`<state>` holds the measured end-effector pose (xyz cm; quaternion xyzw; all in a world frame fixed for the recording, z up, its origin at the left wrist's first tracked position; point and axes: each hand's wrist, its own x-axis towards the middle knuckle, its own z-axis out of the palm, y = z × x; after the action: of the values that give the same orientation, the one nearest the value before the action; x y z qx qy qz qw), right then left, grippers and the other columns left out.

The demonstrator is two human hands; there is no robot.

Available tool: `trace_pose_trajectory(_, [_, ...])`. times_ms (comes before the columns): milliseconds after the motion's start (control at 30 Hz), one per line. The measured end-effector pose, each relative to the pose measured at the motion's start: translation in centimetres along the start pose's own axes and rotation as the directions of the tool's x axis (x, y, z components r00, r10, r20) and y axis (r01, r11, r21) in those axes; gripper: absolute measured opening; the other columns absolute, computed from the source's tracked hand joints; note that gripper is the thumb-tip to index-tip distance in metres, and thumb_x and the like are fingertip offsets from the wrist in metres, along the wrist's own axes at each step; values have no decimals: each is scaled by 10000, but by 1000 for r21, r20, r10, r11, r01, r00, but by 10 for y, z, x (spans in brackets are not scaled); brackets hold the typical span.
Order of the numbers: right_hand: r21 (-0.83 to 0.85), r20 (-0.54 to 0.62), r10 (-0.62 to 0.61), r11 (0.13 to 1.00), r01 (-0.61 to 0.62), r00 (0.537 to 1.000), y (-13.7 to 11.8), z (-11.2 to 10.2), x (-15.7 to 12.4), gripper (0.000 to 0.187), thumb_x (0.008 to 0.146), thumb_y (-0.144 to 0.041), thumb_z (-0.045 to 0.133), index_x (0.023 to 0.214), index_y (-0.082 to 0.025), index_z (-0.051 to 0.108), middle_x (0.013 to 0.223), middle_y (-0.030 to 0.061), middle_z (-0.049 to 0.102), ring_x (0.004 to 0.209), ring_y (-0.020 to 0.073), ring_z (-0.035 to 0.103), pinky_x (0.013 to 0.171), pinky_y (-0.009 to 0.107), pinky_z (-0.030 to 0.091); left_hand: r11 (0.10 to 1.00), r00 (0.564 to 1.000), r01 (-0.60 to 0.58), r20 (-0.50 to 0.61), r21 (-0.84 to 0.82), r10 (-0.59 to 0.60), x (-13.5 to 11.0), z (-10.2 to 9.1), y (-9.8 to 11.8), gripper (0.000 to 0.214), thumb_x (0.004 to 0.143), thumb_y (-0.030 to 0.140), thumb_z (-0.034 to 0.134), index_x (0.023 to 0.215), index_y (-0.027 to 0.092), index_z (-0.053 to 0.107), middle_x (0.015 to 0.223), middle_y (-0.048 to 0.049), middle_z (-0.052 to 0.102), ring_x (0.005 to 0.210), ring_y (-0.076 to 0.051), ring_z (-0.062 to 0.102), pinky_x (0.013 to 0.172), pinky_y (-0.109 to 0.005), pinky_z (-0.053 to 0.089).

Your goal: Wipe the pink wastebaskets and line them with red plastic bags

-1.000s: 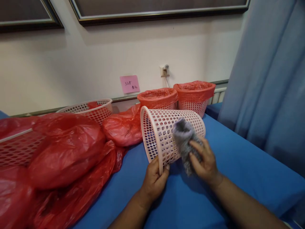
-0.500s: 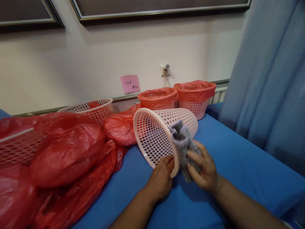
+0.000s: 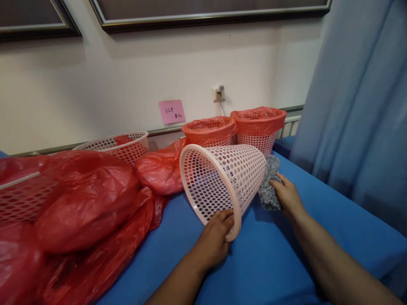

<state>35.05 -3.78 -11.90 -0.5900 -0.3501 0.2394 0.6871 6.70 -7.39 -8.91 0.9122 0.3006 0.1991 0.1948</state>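
Note:
A pale pink wastebasket (image 3: 246, 167) with a perforated wall lies on its side over the blue-covered surface (image 3: 254, 262), its mouth turned toward me and to the left. My left hand (image 3: 218, 237) is closed on the lower part of its rim, fingers inside the mouth. In my right hand (image 3: 288, 195) is a folded grey cloth (image 3: 270, 184), pressed against the basket's closed bottom end at the right. The fingertips behind the cloth are hidden.
Two baskets with red liners, one nearer (image 3: 210, 129) and one farther right (image 3: 259, 127), stand by the wall. Red plastic bags (image 3: 89, 199) cover the left side, partly around another basket (image 3: 127, 152). A blue curtain (image 3: 352, 106) hangs at right. A pink note (image 3: 171, 111) is on the wall.
My right hand has moved the cloth away from the basket's rim, back and to the right, to its bottom end. My left hand keeps its grip on the rim; the basket has barely shifted.

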Motion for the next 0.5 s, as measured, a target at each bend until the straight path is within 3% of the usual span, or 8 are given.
trace_pose_trajectory(67, [-137, 5, -285, 949, 282, 959, -10, 2, -21, 449, 809, -336, 651, 1230, -194, 714, 1289, 125, 686, 1214, 328, 649, 1077, 553, 505, 1000, 1000, 18, -3, 13, -18, 0, 0, -2, 597, 803, 17, 511, 1354, 189, 661, 1413, -134, 625, 1242, -290, 584, 1094, -465, 492])
trace_pose_trajectory(100, [-182, 57, -432, 882, 435, 900, -16, 4, -34, 429, 835, -306, 644, 1250, -214, 702, 1357, 119, 643, 1280, 317, 610, 1112, 537, 482, 1000, 1000, 28, -13, 12, -28, 1, 0, -3, 600, 810, 17, 504, 1362, 196, 657, 1412, -128, 628, 1241, -288, 585, 1095, -462, 490])
trace_pose_trajectory(200, [-92, 293, -740, 608, 789, 605, -35, 6, -73, 454, 868, -163, 615, 1313, -247, 645, 1490, 125, 513, 1336, 291, 574, 1087, 472, 518, 999, 999, 34, -28, -17, -34, 3, -4, -3, 571, 843, 46, 513, 1359, 239, 662, 1383, -99, 655, 1206, -277, 600, 1078, -450, 494])
trace_pose_trajectory(267, [8, 391, -806, 485, 875, 444, -45, 6, -91, 477, 860, -109, 598, 1317, -241, 627, 1530, 135, 452, 1301, 275, 601, 1026, 418, 565, 998, 999, 25, -44, -60, -28, 4, -6, -2, 548, 827, 66, 556, 1332, 244, 675, 1342, -89, 677, 1170, -274, 614, 1057, -435, 505])
trace_pose_trajectory(300, [45, 415, -822, 446, 894, 390, -49, 6, -97, 478, 855, -96, 589, 1311, -231, 624, 1539, 138, 434, 1281, 266, 613, 1003, 396, 580, 996, 997, 19, -72, -89, -26, 3, -7, 0, 545, 809, 72, 578, 1318, 237, 677, 1312, -88, 688, 1153, -273, 621, 1047, -430, 510])
trace_pose_trajectory(367, [93, 447, -840, 386, 918, 308, -54, 8, -102, 483, 840, -74, 566, 1299, -214, 623, 1539, 138, 428, 1275, 258, 615, 987, 373, 591, 987, 981, -4, -191, -158, -26, 1, -8, 2, 512, 798, 108, 612, 1296, 210, 668, 1244, -94, 702, 1118, -277, 633, 1033, -435, 519])
trace_pose_trajectory(433, [136, 489, -842, 331, 934, 227, -55, 10, -104, 498, 825, -55, 546, 1294, -203, 625, 1515, 137, 457, 1289, 257, 606, 993, 370, 590, 972, 939, -58, -344, -226, -23, -2, -10, 5, 412, 845, 188, 635, 1255, 188, 666, 1175, -104, 712, 1070, -280, 650, 1002, -439, 538])
trace_pose_trajectory(500, [149, 528, -823, 336, 930, 212, -52, 15, -104, 500, 826, -49, 539, 1293, -203, 628, 1494, 139, 481, 1282, 249, 611, 993, 365, 588, 957, 893, -124, -450, -261, -7, -5, -12, 6, 290, 916, 268, 621, 1185, 182, 685, 1097, -105, 723, 1000, -269, 670, 946, -422, 565])
